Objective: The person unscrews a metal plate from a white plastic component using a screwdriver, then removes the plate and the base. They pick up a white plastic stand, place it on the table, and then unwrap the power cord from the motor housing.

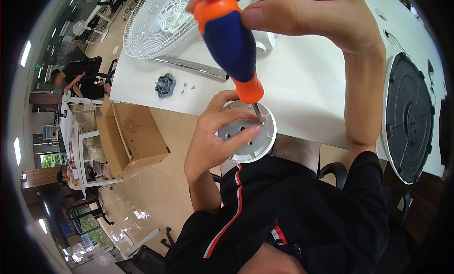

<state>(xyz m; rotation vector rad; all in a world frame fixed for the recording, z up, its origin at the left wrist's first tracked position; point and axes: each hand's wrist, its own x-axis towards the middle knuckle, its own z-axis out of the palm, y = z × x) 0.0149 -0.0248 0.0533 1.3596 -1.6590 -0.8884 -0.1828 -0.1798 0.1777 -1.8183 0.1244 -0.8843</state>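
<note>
My right hand [288, 14] grips the orange and blue handle of a screwdriver [230, 45] from above. The screwdriver points down, and its metal tip meets a screw near the right side of a round white part [257, 149] with a grey inner plate. My left hand [222, 125] holds that round part at the table's front edge, its fingers and thumb closed across the grey plate beside the tip. Several dark holes show in the plate. A grey star-shaped knob [165, 85] and a few small screws [184, 88] lie on the table to the left.
A white fan grille [158, 21] and a metal tube [189, 67] lie on the white table [302, 80]. At the right is a round black base [410, 118]. An open cardboard box [142, 137] stands left of the table. Two people [78, 80] sit farther left.
</note>
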